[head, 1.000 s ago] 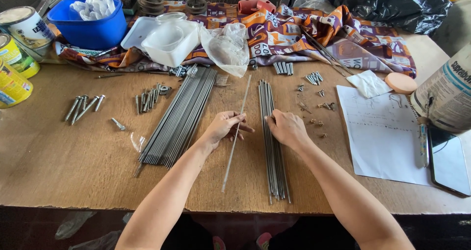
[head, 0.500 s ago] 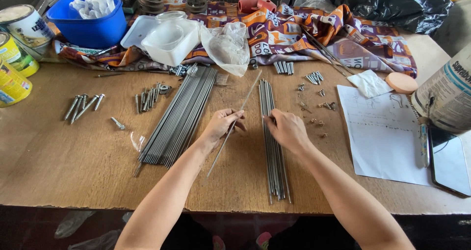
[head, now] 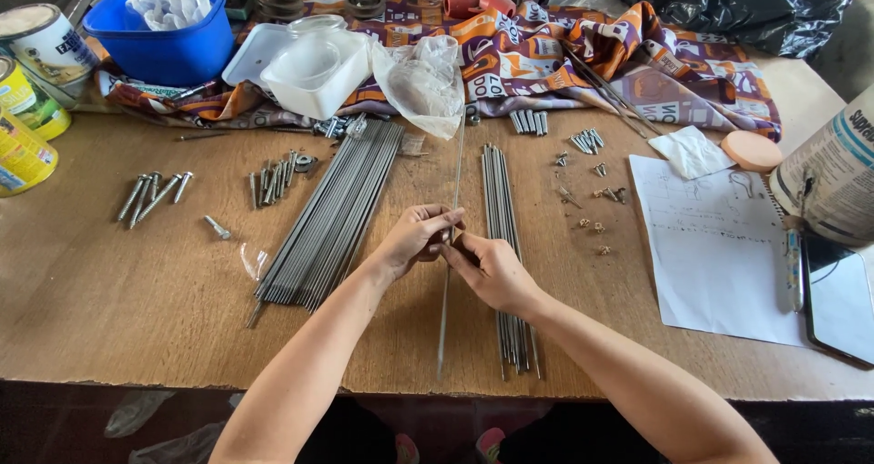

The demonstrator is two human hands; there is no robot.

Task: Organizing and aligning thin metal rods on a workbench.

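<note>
Together, the left hand (head: 414, 239) and right hand (head: 496, 268) are pinching one long thin grey metal rod (head: 449, 245). Their fingers are closing on it above the brown wooden table (head: 109, 309). A small bundle of similar grey rods (head: 503, 218) is lying just beside it.

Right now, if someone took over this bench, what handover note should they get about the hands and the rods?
Left hand: fingers pinch one thin metal rod at mid-length.
Right hand: fingertips on the same rod, just below.
The rod runs roughly straight away from the person, between the large rod bundle on the left and the smaller rod pile on the right.
Done or left: cannot tell which pile is finished.
</note>
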